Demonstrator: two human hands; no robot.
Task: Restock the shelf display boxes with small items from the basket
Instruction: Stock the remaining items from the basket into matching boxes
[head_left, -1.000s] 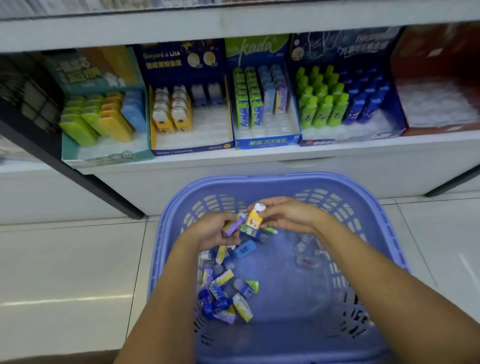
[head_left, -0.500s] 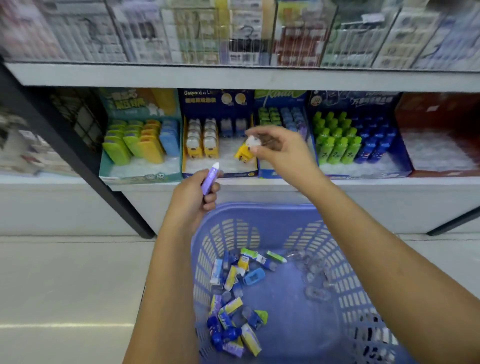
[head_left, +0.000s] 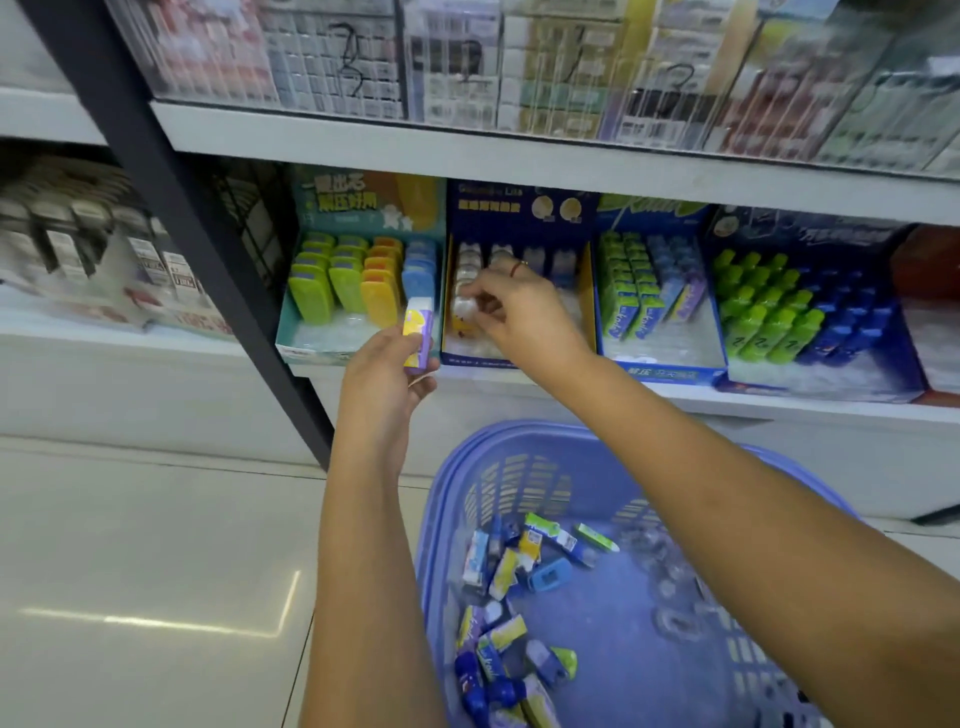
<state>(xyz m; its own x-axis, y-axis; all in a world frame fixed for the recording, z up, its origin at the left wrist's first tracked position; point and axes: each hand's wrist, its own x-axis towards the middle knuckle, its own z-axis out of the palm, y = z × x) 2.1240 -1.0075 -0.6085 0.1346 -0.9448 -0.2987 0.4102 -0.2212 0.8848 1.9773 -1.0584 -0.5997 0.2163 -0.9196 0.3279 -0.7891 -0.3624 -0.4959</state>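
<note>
Now an item (head_left: 464, 312) is pinched into the matching box (head_left: 480, 360) by the right hand (head_left: 522, 314), a packet (head_left: 418, 335) gripped ready by the left hand (head_left: 379, 387)

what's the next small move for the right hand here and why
Probably press the yellow white-capped item down into the navy display box and let go: the right hand pinches it right at the front of the matching yellow row inside that box.
</note>
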